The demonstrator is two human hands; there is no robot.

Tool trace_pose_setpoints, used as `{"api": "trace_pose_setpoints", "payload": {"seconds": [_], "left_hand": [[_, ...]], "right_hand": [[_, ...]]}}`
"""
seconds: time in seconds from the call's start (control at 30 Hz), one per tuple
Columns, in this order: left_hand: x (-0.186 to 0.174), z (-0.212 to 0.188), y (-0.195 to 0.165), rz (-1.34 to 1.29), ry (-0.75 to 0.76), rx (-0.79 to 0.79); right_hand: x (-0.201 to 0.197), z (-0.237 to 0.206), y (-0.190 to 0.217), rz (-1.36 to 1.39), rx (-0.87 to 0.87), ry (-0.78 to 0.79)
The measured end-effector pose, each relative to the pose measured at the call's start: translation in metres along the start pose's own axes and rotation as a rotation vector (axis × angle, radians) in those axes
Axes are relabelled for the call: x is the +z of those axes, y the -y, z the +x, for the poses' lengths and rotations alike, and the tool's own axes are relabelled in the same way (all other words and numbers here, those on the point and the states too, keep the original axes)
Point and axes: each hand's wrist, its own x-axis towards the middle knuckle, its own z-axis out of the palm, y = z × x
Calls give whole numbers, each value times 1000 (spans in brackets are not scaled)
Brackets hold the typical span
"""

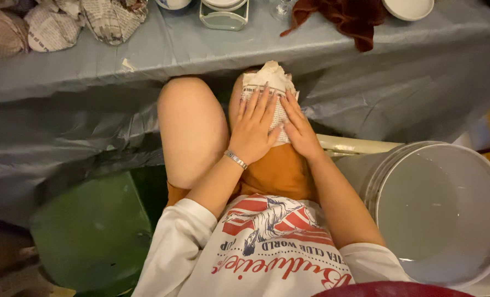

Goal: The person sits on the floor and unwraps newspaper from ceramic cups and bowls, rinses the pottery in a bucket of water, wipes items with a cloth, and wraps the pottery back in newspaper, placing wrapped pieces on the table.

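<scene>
A bundle wrapped in newspaper (pixel 270 80) rests on my right thigh, its crumpled twisted end pointing toward the table. My left hand (pixel 253 131) lies flat over the bundle with fingers spread, a silver bracelet on its wrist. My right hand (pixel 299 127) presses against the bundle's right side, fingers straight and together. Both palms cover the lower half of the wrap, so what is inside stays hidden.
A table under a grey plastic cloth (pixel 212 49) spans the top, with several newspaper-wrapped bundles (pixel 52 25) at far left, a dark red cloth (pixel 349 16), a white dish (pixel 408 7) and a glass holder (pixel 224 15). A large white bucket (pixel 448 214) stands at right, a green stool (pixel 93 234) at left.
</scene>
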Motion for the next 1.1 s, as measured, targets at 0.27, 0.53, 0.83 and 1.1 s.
{"api": "trace_pose_setpoints", "payload": {"seconds": [0.27,0.53,0.83,1.1], "left_hand": [[-31,4,-5,111,155,102],[-42,-33,-32,314,91,287],[-56,-25,-15,-516,-108,-108],[-46,14,15,-573,83,-419]], "right_hand": [[25,-4,-36,573,427,-84],[-21,-45,63,-94,847,60],[-66,-61,147,-85,96,-569],[-63,-51,121,-671,-222,-114]]}}
